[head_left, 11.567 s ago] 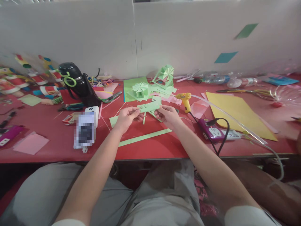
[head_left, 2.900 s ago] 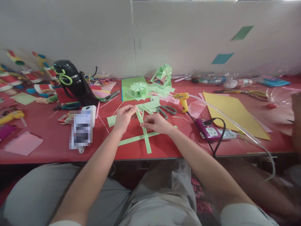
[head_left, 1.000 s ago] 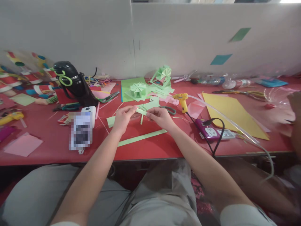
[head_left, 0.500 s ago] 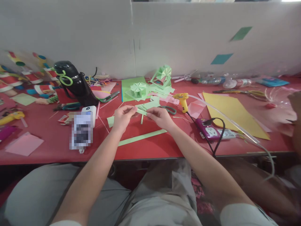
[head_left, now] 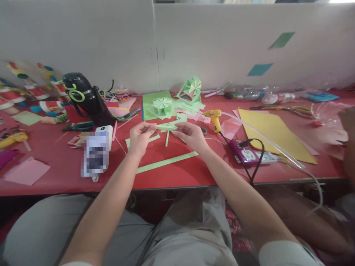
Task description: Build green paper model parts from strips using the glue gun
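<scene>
Both my hands are raised a little above the red table [head_left: 180, 173]. My left hand [head_left: 139, 136] and my right hand [head_left: 189, 135] each pinch an end of a folded light green paper strip [head_left: 165, 128], which hangs level between them with a short leg pointing down. A long green strip [head_left: 166, 161] lies flat on the table just below my hands. Behind them stand two green folded paper wheels [head_left: 162, 105], one [head_left: 192, 88] in a frame.
A yellow glue gun [head_left: 213, 118] and a purple power strip [head_left: 246, 152] with a black cable lie right of my hands, a yellow sheet [head_left: 273, 131] beyond. A black flask [head_left: 85, 98], a phone [head_left: 94, 155] and pink paper [head_left: 26, 171] lie left. Another person's hand [head_left: 348, 122] shows at far right.
Since a second ago my hands have lifted the green strip slightly and turned it level between them; 2.9 s ago the strip hung long towards me, and it is now folded short.
</scene>
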### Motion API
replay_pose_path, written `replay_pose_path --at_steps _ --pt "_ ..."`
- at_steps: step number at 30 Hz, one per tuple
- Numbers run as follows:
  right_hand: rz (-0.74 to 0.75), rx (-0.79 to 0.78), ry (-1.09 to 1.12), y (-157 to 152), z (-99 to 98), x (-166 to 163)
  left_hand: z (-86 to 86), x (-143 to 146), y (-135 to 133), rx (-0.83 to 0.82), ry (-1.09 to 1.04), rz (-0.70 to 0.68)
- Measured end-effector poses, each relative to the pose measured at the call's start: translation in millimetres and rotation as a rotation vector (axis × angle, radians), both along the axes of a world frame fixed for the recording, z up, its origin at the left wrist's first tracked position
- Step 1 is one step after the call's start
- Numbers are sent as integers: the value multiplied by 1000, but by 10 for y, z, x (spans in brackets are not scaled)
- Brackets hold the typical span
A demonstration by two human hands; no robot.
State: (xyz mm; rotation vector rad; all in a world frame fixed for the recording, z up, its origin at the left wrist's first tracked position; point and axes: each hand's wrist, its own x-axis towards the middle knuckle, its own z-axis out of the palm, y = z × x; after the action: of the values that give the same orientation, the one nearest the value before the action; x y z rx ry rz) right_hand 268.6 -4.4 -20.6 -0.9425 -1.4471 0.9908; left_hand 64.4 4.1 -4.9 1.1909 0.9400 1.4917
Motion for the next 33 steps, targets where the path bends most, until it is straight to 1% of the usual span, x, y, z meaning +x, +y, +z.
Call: replay_pose_path --at_steps 4,8,15,21,27,31,33 --pt "-55 -1 -36 -16 42 25 8 -11 -4 34 16 23" --pt "-106 35 -65 -31 64 25 -13 -10 -3 58 46 -18" --pt "-126 129 -119 -58 82 20 -36 -14 5 48 26 -52" --pt "-111 101 -141 -90 134 6 -20 -10 -5 23 -1 -74" --pt "-32 67 -100 -91 171 14 -2 -16 4 -9 -29 -78" --pt "-30 36 -83 -92 167 14 -8 -15 5 -4 0 -59" --pt "-6 14 -65 -89 149 5 -17 -4 -2 10 8 -47"
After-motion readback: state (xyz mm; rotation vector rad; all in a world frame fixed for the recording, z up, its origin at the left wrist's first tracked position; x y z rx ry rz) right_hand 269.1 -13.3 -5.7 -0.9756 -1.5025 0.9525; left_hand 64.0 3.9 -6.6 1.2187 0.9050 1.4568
